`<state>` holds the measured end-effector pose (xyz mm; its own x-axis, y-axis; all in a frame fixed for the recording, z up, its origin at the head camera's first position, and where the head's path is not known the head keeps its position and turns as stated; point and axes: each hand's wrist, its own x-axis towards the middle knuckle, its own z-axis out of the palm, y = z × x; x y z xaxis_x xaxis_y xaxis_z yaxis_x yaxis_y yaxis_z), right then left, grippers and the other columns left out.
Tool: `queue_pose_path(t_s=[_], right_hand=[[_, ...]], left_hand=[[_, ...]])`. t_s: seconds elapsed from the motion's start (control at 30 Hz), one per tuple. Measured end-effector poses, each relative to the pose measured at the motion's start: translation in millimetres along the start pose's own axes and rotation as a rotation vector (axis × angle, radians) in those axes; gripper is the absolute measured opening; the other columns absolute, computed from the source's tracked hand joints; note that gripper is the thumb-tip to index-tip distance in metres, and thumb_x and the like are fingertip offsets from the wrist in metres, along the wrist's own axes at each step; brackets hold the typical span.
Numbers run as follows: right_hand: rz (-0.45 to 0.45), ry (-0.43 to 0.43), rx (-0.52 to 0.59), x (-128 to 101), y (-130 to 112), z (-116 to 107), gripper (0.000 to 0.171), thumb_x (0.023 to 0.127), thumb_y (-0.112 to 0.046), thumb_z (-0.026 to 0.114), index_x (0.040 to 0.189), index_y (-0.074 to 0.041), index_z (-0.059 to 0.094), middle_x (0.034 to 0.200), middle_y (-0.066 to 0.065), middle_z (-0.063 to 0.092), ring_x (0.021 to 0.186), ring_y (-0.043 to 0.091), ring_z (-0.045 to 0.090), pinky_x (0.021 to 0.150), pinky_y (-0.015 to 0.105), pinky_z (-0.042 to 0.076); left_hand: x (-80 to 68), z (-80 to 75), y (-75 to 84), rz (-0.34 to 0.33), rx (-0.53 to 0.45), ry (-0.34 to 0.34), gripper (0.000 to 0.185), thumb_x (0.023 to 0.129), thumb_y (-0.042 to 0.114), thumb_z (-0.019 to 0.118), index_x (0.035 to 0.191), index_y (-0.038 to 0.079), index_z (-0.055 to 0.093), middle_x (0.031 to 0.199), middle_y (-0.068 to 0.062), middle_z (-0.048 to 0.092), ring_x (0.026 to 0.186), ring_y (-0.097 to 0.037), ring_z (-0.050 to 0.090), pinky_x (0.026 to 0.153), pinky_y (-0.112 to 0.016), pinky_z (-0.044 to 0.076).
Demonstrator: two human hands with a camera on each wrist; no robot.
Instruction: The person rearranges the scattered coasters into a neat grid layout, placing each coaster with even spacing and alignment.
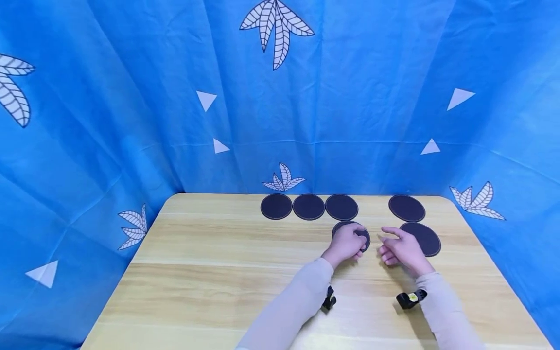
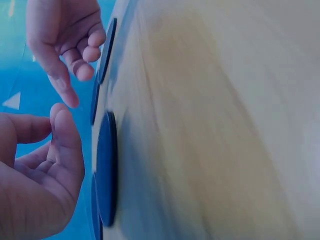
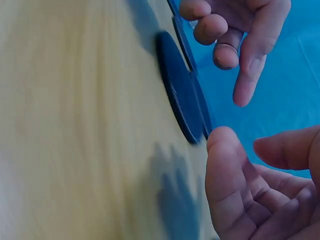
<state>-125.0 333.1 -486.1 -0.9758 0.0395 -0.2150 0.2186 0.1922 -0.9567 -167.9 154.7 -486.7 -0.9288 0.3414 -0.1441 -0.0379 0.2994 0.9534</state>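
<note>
Over a dark round coaster [image 1: 362, 236] hovers my left hand [image 1: 347, 241], its fingers loosely bent and nothing between them. In the left wrist view that hand [image 2: 42, 175] has thumb and fingertips close together, above and apart from a coaster [image 2: 107, 170] flat on the table. To the right, my right hand [image 1: 401, 249] is held in the air with loosely curled fingers, partly covering another dark coaster [image 1: 426, 239]. Seen in the right wrist view, the right hand [image 3: 260, 195] holds nothing; a coaster [image 3: 180, 90] lies beyond its fingertips.
Along the back edge of the wooden table [image 1: 197, 282] lie a left coaster [image 1: 276, 207], a middle coaster [image 1: 308, 207] and a third coaster [image 1: 341, 207] in a row. A separate coaster [image 1: 407, 208] sits at the back right. Blue patterned cloth [image 1: 363, 97] hangs around the table.
</note>
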Motion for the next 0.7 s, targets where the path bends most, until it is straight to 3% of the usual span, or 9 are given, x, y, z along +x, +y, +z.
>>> queue_pose_path(t_s=[0.23, 0.37, 0.5, 0.63, 0.7], right_hand=[[-0.048, 0.14, -0.182, -6, -4, -48, 0.046, 0.103, -0.005, 0.05, 0.141, 0.018, 0.04, 0.088, 0.018, 0.068, 0.066, 0.023, 0.068, 0.058, 0.04, 0.061], [-0.017, 0.208, -0.389, -6, 0, -80, 0.046, 0.104, -0.012, 0.049, 0.138, 0.017, 0.044, 0.076, 0.012, 0.066, 0.06, 0.019, 0.065, 0.054, 0.035, 0.059], [0.022, 0.214, -0.596, -4, 2, -107, 0.049, 0.103, -0.018, 0.047, 0.139, 0.016, 0.044, 0.058, 0.005, 0.059, 0.052, 0.021, 0.06, 0.054, 0.034, 0.05], [0.031, 0.198, -0.736, 0, 6, -123, 0.054, 0.102, -0.023, 0.046, 0.137, 0.018, 0.045, 0.051, 0.0, 0.053, 0.049, 0.022, 0.056, 0.064, 0.033, 0.043], [0.038, 0.176, -0.773, 3, 10, -128, 0.056, 0.102, -0.024, 0.046, 0.136, 0.02, 0.044, 0.05, -0.001, 0.052, 0.049, 0.021, 0.055, 0.069, 0.034, 0.042]], left_hand=[[8.5, 33.3, 22.9, -0.035, 0.018, -0.086, 0.037, 0.09, 0.001, 0.063, 0.125, 0.008, 0.069, 0.075, -0.007, 0.069, 0.048, -0.012, 0.057, 0.047, -0.027, 0.054], [13.1, 54.8, 31.5, -0.097, -0.065, -0.157, 0.035, 0.088, -0.003, 0.063, 0.122, 0.003, 0.068, 0.079, -0.012, 0.069, 0.049, -0.014, 0.055, 0.046, -0.027, 0.053], [18.8, 71.0, 35.2, -0.159, -0.123, -0.186, 0.037, 0.089, -0.004, 0.063, 0.125, -0.002, 0.064, 0.079, -0.014, 0.066, 0.048, -0.014, 0.052, 0.046, -0.027, 0.054], [22.8, 80.1, 35.7, -0.21, -0.133, -0.179, 0.043, 0.091, -0.001, 0.065, 0.133, -0.004, 0.058, 0.067, -0.013, 0.059, 0.047, -0.015, 0.05, 0.052, -0.032, 0.058], [23.6, 83.8, 35.2, -0.224, -0.144, -0.18, 0.034, 0.091, -0.001, 0.064, 0.124, -0.006, 0.059, 0.061, -0.01, 0.053, 0.048, -0.017, 0.05, 0.056, -0.036, 0.06]])
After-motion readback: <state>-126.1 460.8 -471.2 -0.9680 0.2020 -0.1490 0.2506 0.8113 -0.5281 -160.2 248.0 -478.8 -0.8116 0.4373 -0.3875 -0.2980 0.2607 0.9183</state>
